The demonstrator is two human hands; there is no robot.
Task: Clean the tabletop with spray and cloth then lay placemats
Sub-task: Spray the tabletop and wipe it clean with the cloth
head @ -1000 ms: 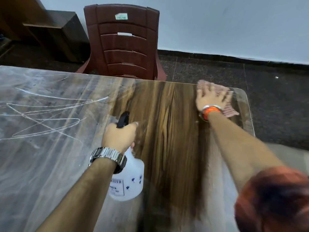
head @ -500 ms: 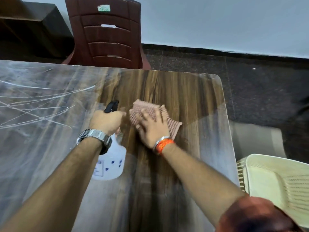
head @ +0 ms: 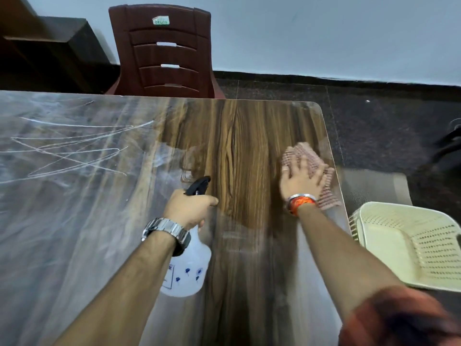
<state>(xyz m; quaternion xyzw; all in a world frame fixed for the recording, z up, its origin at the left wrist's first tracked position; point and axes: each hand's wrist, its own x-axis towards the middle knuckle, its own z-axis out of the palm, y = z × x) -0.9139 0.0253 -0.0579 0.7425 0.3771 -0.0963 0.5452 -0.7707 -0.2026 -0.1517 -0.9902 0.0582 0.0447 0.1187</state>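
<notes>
Wood-grain worktop [head: 244,136] below both arms, grey-filmed on the left, bare brown on the right. Gripped the white spray bottle [head: 189,268] at its neck with the left hand [head: 187,208], fingers curled round it, black nozzle pointing away, over the near middle. Saw a cream perforated plastic item [head: 374,208] just off the right edge. Pressed the right hand [head: 301,181], fingers flat and spread, onto the pink cloth [head: 306,156] beside that edge. Noted pale scribbles [head: 74,146] far left and a brown chair [head: 164,58] beyond the far edge.

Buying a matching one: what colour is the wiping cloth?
The cloth is pinkish with a fine white check; head view.
</notes>
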